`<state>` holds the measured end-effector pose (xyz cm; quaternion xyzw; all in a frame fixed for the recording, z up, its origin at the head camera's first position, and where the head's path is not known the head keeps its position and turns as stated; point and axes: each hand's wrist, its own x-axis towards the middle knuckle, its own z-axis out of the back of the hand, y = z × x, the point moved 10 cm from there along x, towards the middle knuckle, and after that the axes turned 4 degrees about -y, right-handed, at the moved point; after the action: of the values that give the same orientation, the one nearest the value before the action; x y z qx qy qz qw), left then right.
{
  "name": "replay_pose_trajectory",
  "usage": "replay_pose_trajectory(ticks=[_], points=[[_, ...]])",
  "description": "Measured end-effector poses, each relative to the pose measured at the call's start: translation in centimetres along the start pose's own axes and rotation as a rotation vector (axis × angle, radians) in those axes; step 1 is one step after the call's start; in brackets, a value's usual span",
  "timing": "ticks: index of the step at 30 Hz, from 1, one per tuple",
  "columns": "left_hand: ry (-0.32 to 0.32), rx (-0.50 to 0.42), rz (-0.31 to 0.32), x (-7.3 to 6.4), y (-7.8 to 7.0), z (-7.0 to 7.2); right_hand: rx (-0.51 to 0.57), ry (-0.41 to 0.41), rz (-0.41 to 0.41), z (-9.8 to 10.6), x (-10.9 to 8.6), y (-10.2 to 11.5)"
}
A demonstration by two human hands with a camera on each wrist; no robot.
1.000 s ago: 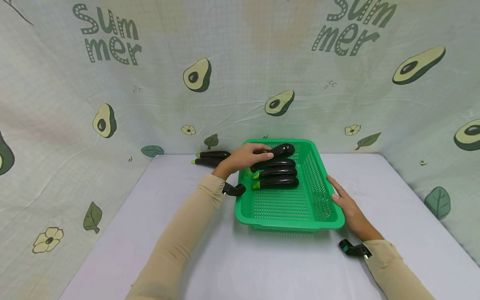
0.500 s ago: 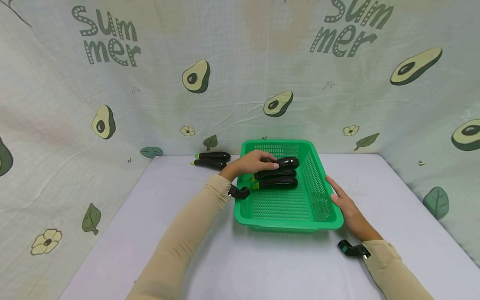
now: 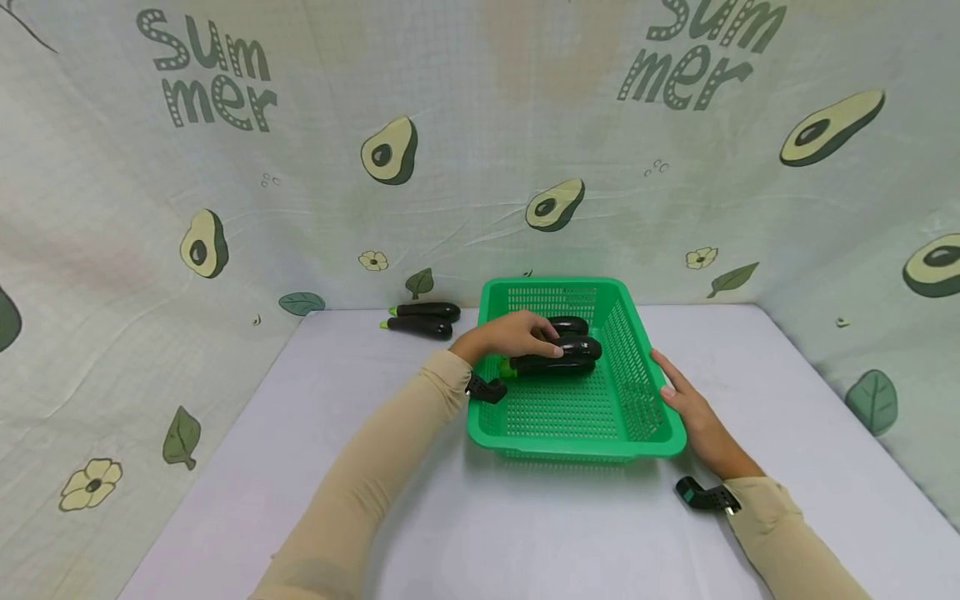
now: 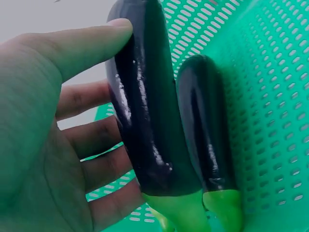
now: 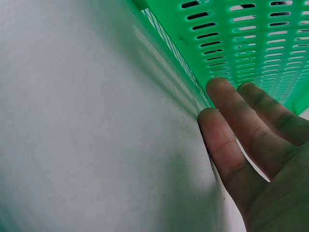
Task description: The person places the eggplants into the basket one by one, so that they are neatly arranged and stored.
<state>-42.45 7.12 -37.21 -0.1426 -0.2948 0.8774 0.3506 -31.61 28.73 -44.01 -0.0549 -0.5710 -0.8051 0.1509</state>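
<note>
A glossy dark purple eggplant with a green stem end is pinched between the thumb and fingers of my left hand, low inside the green basket. Right alongside it lies another eggplant, near the perforated wall. In the head view, one eggplant shows in front of the held one and one eggplant behind it, partly hidden by the hand. My right hand rests against the basket's right side with extended fingers at the outer wall.
Two more eggplants lie side by side on the white table, just left of the basket. A cloth printed with avocados hangs behind and at both sides. The basket stands close to that back cloth.
My left hand has brought the held eggplant down and toward the front of the basket, over the ones lying there. The right hand has stayed at the basket's side.
</note>
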Motion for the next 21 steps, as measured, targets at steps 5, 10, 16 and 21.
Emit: replay_pose_trajectory(ticks=[5,10,16,21], points=[[0.03,0.06,0.005,0.4,0.2,-1.2,-0.006,-0.003,-0.001,-0.1,-0.2,0.1],[0.04,0.083,0.018,0.6,0.2,-1.9,-0.011,-0.008,-0.004,0.0,-0.1,-0.1],[0.045,0.109,0.016,0.5,-0.2,-2.3,-0.008,-0.009,0.001,0.0,-0.1,0.0],[0.048,0.117,0.022,0.4,-0.2,-2.4,-0.011,-0.007,0.013,0.1,-0.1,0.3]])
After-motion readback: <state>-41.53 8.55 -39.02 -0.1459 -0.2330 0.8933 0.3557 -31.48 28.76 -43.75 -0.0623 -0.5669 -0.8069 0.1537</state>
